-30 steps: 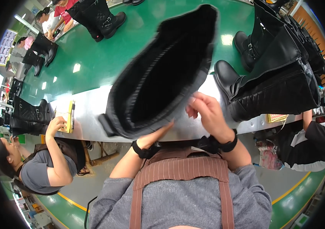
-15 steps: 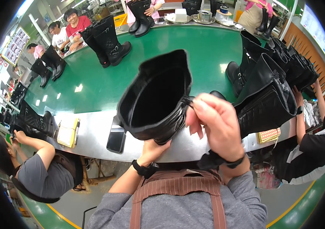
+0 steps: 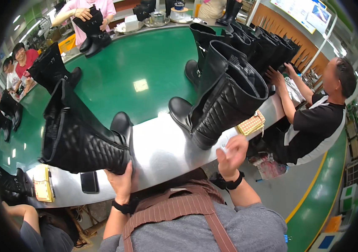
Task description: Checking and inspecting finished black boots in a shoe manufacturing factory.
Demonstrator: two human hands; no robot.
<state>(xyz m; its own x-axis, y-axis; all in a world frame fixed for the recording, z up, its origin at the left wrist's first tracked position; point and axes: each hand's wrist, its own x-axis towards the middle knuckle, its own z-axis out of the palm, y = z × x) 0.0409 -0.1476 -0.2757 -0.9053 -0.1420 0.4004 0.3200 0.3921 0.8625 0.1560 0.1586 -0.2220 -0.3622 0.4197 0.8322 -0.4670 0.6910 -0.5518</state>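
Observation:
My left hand grips a tall black quilted boot round its heel, with some fingers hidden behind it. This boot leans left, its shaft opening toward the left and its toe pointing away from me. To the right, a second black quilted boot stands on the metal table edge, its wide top facing up and its toe toward the far left. Near that boot's heel, my right hand is raised with fingers loosely apart and nothing visible held.
A green belt surface stretches beyond the metal edge, with more boots grouped at right. A phone and yellow pad lie at left, a patterned yellow pad at right. Co-workers are on both sides and across; one person reaches toward the boots.
The view has swung right. The boot in my left hand has shifted left and tipped over, no longer opening toward me. My right hand has left its top edge and moved beside the other boot.

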